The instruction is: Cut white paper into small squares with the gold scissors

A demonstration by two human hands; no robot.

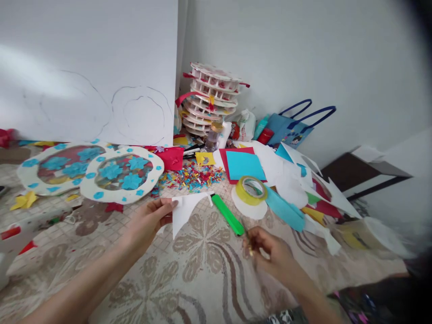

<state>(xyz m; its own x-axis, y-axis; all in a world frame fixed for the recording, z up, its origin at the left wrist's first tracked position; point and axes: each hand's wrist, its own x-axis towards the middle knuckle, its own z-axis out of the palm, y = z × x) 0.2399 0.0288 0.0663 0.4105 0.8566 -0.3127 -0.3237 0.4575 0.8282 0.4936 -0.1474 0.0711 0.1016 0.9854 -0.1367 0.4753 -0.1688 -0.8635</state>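
My left hand (158,211) pinches a white paper piece (185,211) with a curved cut edge by its left side, above the patterned tablecloth. In my right hand (270,252) is a thin, dark tool, blurred by motion, that looks like a small pair of scissors (249,243); its tip points up and away. Between the hands lies a green utility knife (227,215), its far end close to the paper's right tip. Just beyond it, a roll of yellow tape (251,191) sits on a white paper disc (251,210).
Two white rings with blue flowers (123,174) lie at left. Colored paper scraps (195,176) are heaped behind the paper. Further back are a tiered white structure (212,99), a jar (213,137) and a blue bag (290,128). Blue sheets (246,165) and paper offcuts lie right.
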